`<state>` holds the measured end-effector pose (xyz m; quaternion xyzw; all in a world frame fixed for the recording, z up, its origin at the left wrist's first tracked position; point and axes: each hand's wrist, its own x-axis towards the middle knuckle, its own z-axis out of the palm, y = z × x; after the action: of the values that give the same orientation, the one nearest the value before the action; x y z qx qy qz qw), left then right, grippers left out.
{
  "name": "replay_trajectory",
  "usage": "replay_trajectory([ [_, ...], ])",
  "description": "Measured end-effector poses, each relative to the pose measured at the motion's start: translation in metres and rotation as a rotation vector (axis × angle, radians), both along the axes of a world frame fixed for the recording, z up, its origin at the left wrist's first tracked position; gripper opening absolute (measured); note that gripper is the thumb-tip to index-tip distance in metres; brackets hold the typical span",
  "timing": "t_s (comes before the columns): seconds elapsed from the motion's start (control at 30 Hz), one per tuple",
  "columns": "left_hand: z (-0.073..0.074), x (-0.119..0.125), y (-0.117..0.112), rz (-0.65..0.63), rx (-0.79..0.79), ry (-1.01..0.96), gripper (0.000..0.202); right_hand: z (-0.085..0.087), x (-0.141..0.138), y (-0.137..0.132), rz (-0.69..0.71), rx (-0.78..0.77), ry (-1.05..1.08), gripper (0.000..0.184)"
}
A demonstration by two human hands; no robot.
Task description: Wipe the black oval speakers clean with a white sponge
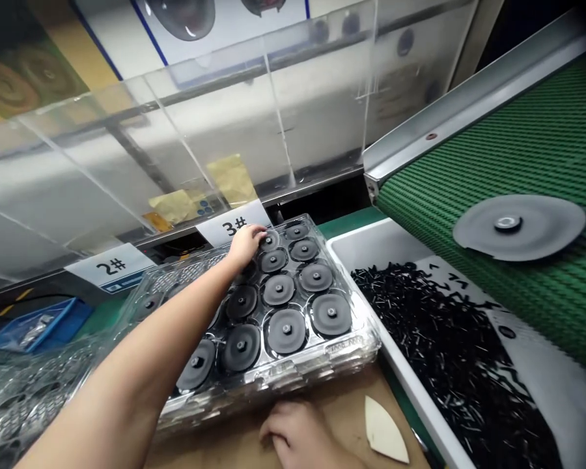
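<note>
A clear plastic tray [322, 357] with round pockets lies in front of me, stacked on more clear trays. Grey round discs [286, 331], each with a small metal centre piece, sit in many of its pockets. Across the tray reaches my left hand [245, 245]; its bent fingers close on the edge of a grey disc [269, 240] in the far row. My left forearm hides part of the tray's left side. Close to the tray's front edge, my right hand [300, 433] rests low with loosely curled fingers, and nothing shows in it.
On the right, a white bin [395, 358] holds many small black pieces [434, 345]. A green conveyor belt [542, 150] carries one large grey disc [551, 225]. A cream wedge-shaped piece [385, 430] lies on brown board. A blue box [39, 322] and transparent panels stand beyond.
</note>
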<state>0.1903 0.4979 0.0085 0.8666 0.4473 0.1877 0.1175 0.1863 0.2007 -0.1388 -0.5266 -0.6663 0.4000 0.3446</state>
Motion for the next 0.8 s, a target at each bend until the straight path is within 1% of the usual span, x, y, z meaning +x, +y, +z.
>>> replay_trajectory([
  [0.07, 0.003, 0.002, -0.011, -0.017, 0.034, -0.028, 0.029, 0.002, 0.0, 0.001, -0.006, -0.016, -0.009, 0.029],
  [0.13, 0.013, 0.01, -0.032, -0.061, 0.05, -0.062, 0.027, 0.003, 0.0, 0.002, -0.008, -0.024, -0.017, 0.025],
  [0.17, 0.021, 0.017, -0.047, -0.1, 0.045, -0.078, 0.026, 0.004, -0.001, 0.002, -0.006, -0.024, -0.019, 0.021],
  [0.23, 0.04, 0.035, -0.087, -0.21, 0.004, -0.106, 0.026, 0.004, -0.003, 0.003, 0.008, -0.02, -0.022, 0.014],
  [0.3, 0.059, 0.059, -0.137, -0.334, -0.037, -0.128, 0.033, 0.003, -0.004, 0.003, 0.02, -0.013, -0.028, 0.013],
  [0.33, 0.067, 0.072, -0.162, -0.41, -0.055, -0.137, 0.039, 0.002, -0.004, 0.003, 0.022, -0.009, -0.033, 0.014],
  [0.37, 0.075, 0.084, -0.187, -0.512, -0.064, -0.148, 0.05, 0.001, -0.004, 0.002, 0.021, -0.005, -0.038, 0.015],
  [0.4, 0.081, 0.097, -0.209, -0.548, -0.075, -0.154, 0.06, 0.0, -0.004, 0.002, 0.018, 0.001, -0.042, 0.015],
  [0.43, 0.087, 0.108, -0.228, -0.566, -0.125, -0.146, 0.069, -0.001, -0.004, 0.001, 0.013, 0.005, -0.046, 0.016],
  [0.47, 0.091, 0.119, -0.243, -0.555, -0.167, -0.141, 0.07, -0.002, -0.004, 0.0, 0.005, 0.009, -0.049, 0.016],
  [0.53, 0.096, 0.136, -0.261, -0.537, -0.191, -0.074, 0.068, -0.004, -0.004, -0.001, -0.021, 0.012, -0.054, 0.019],
  [0.63, 0.098, 0.146, -0.266, -0.522, -0.131, -0.005, 0.051, -0.006, -0.004, -0.002, -0.047, 0.007, -0.055, 0.023],
  [0.7, 0.098, 0.14, -0.263, -0.533, -0.113, -0.067, 0.043, -0.006, -0.004, -0.001, -0.037, 0.007, -0.05, 0.023],
  [0.73, 0.097, 0.131, -0.262, -0.545, -0.117, -0.127, 0.042, -0.006, -0.004, -0.001, -0.027, 0.009, -0.044, 0.023],
  [0.8, 0.093, 0.104, -0.265, -0.585, -0.143, -0.255, 0.043, -0.005, -0.003, 0.0, -0.011, 0.02, -0.025, 0.024],
])
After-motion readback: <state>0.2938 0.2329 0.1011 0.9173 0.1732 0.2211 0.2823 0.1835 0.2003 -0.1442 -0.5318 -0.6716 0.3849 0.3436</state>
